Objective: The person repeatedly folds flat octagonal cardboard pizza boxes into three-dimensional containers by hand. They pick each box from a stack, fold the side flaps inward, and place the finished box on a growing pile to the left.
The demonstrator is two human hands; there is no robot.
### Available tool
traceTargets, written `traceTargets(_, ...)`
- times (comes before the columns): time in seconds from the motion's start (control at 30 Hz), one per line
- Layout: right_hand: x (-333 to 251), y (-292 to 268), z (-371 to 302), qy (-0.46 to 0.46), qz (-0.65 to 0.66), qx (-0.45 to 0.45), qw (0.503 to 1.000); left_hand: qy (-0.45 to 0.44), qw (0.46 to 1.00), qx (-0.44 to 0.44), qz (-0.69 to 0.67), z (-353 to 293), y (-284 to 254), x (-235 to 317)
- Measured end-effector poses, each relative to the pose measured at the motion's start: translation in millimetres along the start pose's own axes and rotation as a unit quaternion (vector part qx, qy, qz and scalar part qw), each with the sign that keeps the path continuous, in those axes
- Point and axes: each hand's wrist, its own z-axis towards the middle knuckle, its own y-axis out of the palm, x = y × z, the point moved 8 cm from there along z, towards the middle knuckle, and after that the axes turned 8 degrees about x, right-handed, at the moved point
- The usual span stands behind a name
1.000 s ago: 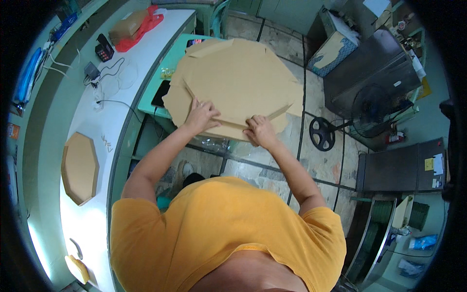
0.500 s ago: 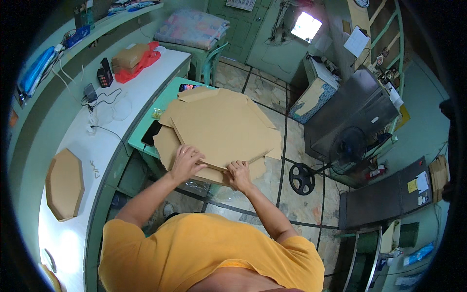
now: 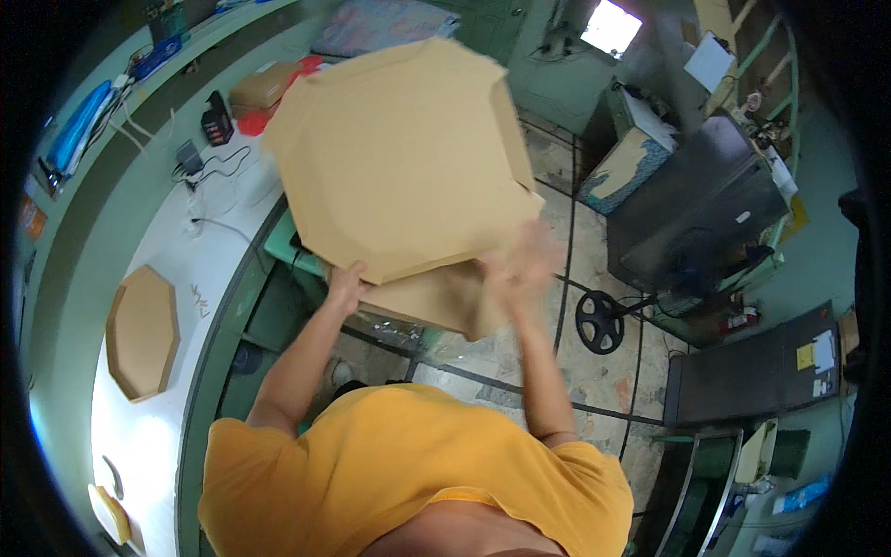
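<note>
A large octagonal brown cardboard sheet, with folded flaps on its rim, is tilted up in front of me. My left hand grips its near left edge, fingers closed on the board. Smeared by motion, my right hand is at the near right corner of the sheet, so its fingers cannot be read. More brown cardboard shows under the near edge, between my hands. The raised sheet hides most of the green table.
On the white counter at left lies a small octagonal cardboard tray. Farther back are a cable and adapter, a black box and a brown carton. A black fan base stands on the floor at right.
The large sheet has been lifted and tilted up, its far edge now higher in view. My right hand has moved right and blurred; my left hand has shifted slightly nearer. The view has turned a little.
</note>
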Motion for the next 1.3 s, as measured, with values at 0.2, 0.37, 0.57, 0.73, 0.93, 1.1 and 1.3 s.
traceTargets(0.2,112.5,-16.7,37.4,0.351,0.444,-0.135,0.813,0.059,0.983,-0.085,0.154,2.7,-0.3,64.3)
traceTargets(0.37,70.6,-31.0,16.4,0.412,0.486,-0.028,0.770,0.253,0.899,-0.017,0.356,13.4,15.8,92.4)
traceTargets(0.57,62.7,-17.7,-18.9,0.446,0.421,0.002,0.790,0.246,0.887,0.018,0.390,24.1,10.8,96.0)
traceTargets(0.73,101.6,11.7,-49.2,0.537,0.405,0.023,0.740,-0.019,0.990,-0.128,0.047,24.5,2.7,87.2)
traceTargets(0.93,74.8,69.0,-72.5,0.557,0.458,-0.021,0.692,-0.019,0.994,-0.106,-0.008,37.3,-57.1,99.6)
traceTargets(1.1,23.1,102.5,-65.0,0.542,0.463,-0.053,0.699,0.048,0.997,0.052,-0.009,47.4,-194.0,123.2)
traceTargets(1.3,-20.8,124.9,-40.9,0.511,0.467,-0.069,0.718,0.130,0.930,0.334,0.083,34.3,-394.7,174.3)
